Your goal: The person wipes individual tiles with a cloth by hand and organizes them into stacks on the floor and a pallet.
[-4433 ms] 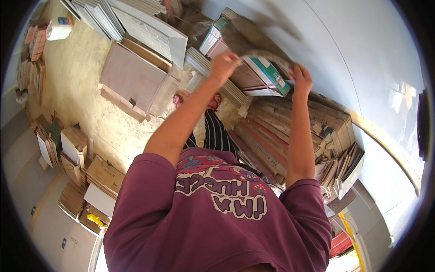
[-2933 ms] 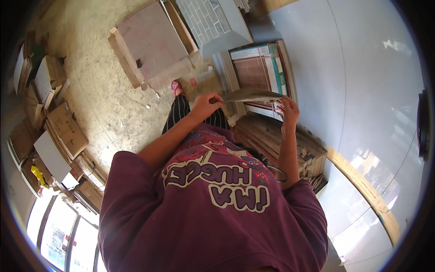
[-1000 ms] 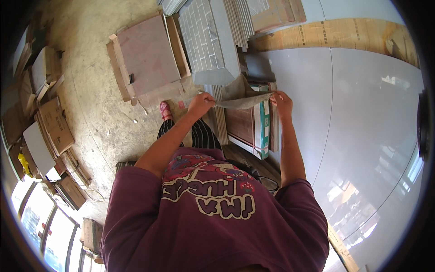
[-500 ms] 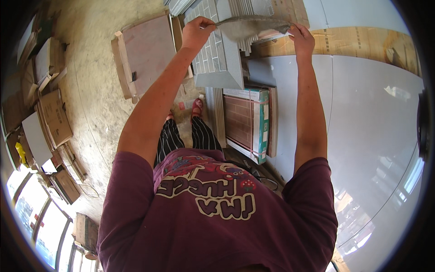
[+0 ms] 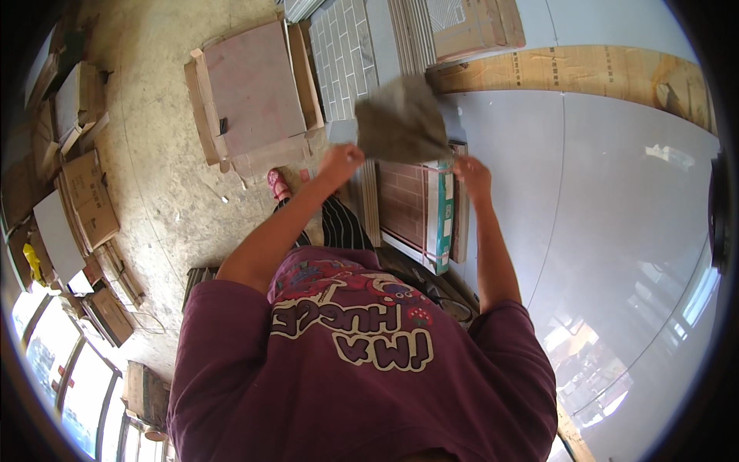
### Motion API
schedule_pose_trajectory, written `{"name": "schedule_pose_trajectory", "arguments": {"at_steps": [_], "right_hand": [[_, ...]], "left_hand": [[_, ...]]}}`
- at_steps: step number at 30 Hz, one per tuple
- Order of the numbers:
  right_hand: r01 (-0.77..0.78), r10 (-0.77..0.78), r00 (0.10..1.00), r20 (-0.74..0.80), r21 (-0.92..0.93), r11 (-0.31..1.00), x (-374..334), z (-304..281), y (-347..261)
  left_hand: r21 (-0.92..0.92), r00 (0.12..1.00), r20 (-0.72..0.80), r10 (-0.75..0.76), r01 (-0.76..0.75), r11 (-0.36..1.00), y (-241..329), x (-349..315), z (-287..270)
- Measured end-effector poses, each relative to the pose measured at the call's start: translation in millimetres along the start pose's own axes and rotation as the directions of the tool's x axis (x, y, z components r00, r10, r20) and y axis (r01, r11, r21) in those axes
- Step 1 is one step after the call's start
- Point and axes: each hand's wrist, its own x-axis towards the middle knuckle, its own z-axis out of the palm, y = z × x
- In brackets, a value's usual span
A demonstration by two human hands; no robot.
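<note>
A dark grey-brown cloth [image 5: 402,123] is stretched between my hands and billows out on the far side of them. My left hand [image 5: 342,164] pinches one near corner, its fingers closed. At the other near corner my right hand [image 5: 473,179] also has its fingers closed on the cloth. Below the cloth stands a box of brown brick-patterned tiles [image 5: 406,202] with a green-and-white edge, partly covered. Beyond my left hand leans a grey tile panel with white brick lines [image 5: 342,65]; the cloth hides part of the tiles beside it.
A large pale glossy panel [image 5: 631,208] fills the right side, with a wooden board [image 5: 573,68] along its far part. At the left, cartons [image 5: 91,199] and boards line the concrete floor [image 5: 154,115]. A brown slab in cardboard [image 5: 258,81] lies ahead.
Both hands have come down toward my body with the cloth. It was pulled nearly flat between them and now billows outward. My foot has shifted left.
</note>
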Motion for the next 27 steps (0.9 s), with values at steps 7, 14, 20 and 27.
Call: {"name": "schedule_pose_trajectory", "arguments": {"at_steps": [7, 14, 20, 27], "right_hand": [[0.023, -0.026, 0.999, 0.042, 0.080, 0.996, -51.1, -15.9, -12.6], [0.244, -0.236, 0.970, -0.064, 0.171, 0.955, 24.1, -24.6, -122.8], [0.486, -0.447, 0.863, -0.237, 0.144, 0.862, 59.3, -42.7, -210.8], [0.431, -0.380, 0.881, -0.283, 0.145, 0.891, 83.2, -27.5, -178.1]], "left_hand": [[-0.214, 0.989, 0.146, 0.026, 0.006, 0.977, -26.5, -54.9, 8.5], [-0.254, 0.988, -0.111, 0.105, -0.131, 0.958, 34.3, 26.3, -50.7], [-0.277, 0.916, -0.324, 0.235, -0.329, 0.903, 110.6, 63.8, -105.1], [-0.259, 0.929, -0.344, 0.137, -0.234, 0.937, 102.7, 91.2, -85.2]]}}
